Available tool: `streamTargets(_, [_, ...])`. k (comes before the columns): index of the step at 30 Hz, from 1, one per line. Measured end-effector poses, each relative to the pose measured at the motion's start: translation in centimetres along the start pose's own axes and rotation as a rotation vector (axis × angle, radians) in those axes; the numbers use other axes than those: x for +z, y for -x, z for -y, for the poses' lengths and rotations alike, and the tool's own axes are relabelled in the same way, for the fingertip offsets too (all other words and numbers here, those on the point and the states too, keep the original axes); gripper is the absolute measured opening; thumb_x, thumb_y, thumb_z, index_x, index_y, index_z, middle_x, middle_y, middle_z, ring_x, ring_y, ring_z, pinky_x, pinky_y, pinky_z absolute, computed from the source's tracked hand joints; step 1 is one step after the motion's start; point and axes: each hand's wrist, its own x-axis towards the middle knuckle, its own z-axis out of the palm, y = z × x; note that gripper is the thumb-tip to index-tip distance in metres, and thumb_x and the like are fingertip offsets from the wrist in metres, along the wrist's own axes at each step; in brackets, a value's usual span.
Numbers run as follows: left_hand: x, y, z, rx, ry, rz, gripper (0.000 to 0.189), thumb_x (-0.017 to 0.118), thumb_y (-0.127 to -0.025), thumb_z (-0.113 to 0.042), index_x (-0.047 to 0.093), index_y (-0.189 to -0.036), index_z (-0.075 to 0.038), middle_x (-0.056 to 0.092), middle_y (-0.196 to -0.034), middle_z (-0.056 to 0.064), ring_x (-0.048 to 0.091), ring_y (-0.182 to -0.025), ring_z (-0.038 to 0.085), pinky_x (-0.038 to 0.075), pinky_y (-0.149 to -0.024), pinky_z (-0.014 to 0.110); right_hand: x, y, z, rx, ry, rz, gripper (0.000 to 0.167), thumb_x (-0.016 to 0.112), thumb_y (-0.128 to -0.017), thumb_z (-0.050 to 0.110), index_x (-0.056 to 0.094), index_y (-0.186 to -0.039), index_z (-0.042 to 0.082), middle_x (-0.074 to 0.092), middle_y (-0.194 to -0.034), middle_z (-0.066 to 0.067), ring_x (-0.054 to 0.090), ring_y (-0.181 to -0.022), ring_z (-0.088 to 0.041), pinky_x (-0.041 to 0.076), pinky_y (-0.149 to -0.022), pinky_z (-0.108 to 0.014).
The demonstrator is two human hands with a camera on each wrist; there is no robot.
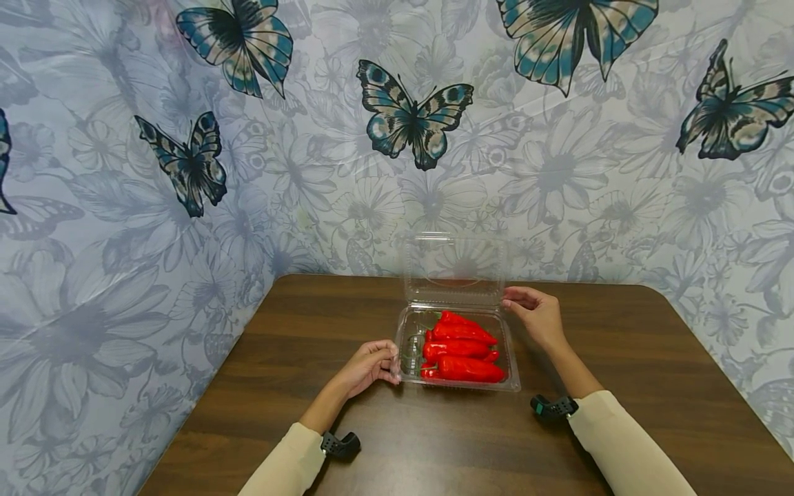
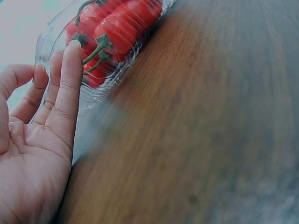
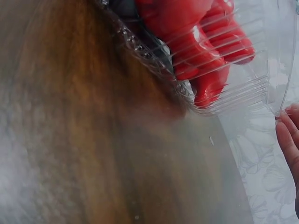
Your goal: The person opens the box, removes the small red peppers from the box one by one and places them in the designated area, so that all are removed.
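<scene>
A clear plastic clamshell container (image 1: 409, 375) sits on the table with its lid (image 1: 455, 293) raised at the back. Inside lie several glossy red peppers (image 1: 465, 348), stacked in a column with green stems toward the left. My left hand (image 1: 370, 368) is at the container's left side, thumb and fingertips pinching the rim; the left wrist view shows two straighter fingers (image 2: 65, 88) beside the wall. At the lid's right edge, my right hand (image 1: 538, 317) pinches the plastic near the hinge. Only part of that hand shows in the right wrist view, fingertips (image 3: 281, 128) on the lid's edge.
The brown wooden table (image 1: 434, 441) has rounded far corners. Close behind it hangs a pale floral cloth backdrop (image 1: 552, 172) with butterflies. Each wrist wears a dark strap-on device (image 1: 554, 406) near a cream sleeve (image 1: 626, 441).
</scene>
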Motion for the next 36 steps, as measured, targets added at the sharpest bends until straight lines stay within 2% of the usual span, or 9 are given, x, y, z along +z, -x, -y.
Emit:
streamTargets(12, [-0.2,0.2,0.0,0.005,-0.026,0.009,0.033,0.039,-0.105,0.002,0.065,-0.090,-0.013,0.063,-0.082,-0.001,0.066,-0.075,0.012,0.062,-0.074,0.035,0.0,0.0,-0.2,0.031,-0.012,-0.002,0.026,0.069,-0.088,-0.015,0.063,-0.112,-0.023,0.063,-0.100,-0.045,0.076,-0.078,-0.022,0.061,-0.073,-0.029])
streamTargets(20, [-0.1,0.1,-0.1,0.005,-0.027,0.016,0.031,0.041,-0.105,0.000,0.065,-0.091,-0.013,0.064,-0.083,-0.001,0.066,-0.075,0.012,0.062,-0.073,0.034,0.1,-0.2,-0.5,0.057,-0.066,-0.006,0.029,0.067,-0.088,-0.018,0.058,-0.113,-0.028,0.060,-0.098,-0.048,0.075,-0.074,-0.020,0.061,-0.071,-0.031])
streamTargets(27, [-0.1,0.1,-0.1,-0.005,-0.034,0.009,0.028,0.044,-0.104,-0.002,0.065,-0.090,-0.012,0.064,-0.082,0.001,0.066,-0.073,0.013,0.062,-0.072,0.034,-0.1,-0.4,-2.0,0.081,-0.083,-0.013,0.031,0.066,-0.088,-0.017,0.056,-0.116,-0.028,0.059,-0.099,-0.049,0.075,-0.072,-0.020,0.061,-0.071,-0.034])
streamTargets(32, [-0.1,0.0,-0.1,0.002,-0.034,0.023,0.029,0.043,-0.104,-0.001,0.065,-0.089,-0.012,0.065,-0.081,0.001,0.067,-0.072,0.013,0.062,-0.070,0.032,-0.3,-0.6,-3.5,0.121,-0.058,-0.023,0.034,0.068,-0.091,-0.011,0.057,-0.120,-0.025,0.064,-0.100,-0.042,0.075,-0.073,-0.020,0.061,-0.071,-0.034])
streamTargets(36, [-0.1,0.0,0.0,0.010,-0.031,0.034,0.029,0.042,-0.104,0.000,0.065,-0.089,-0.011,0.065,-0.080,0.001,0.066,-0.071,0.013,0.062,-0.069,0.031,-0.3,-0.6,-3.9,0.157,-0.035,-0.021,0.036,0.070,-0.092,-0.006,0.058,-0.121,-0.023,0.072,-0.095,-0.029,0.075,-0.072,-0.015,0.061,-0.070,-0.031])
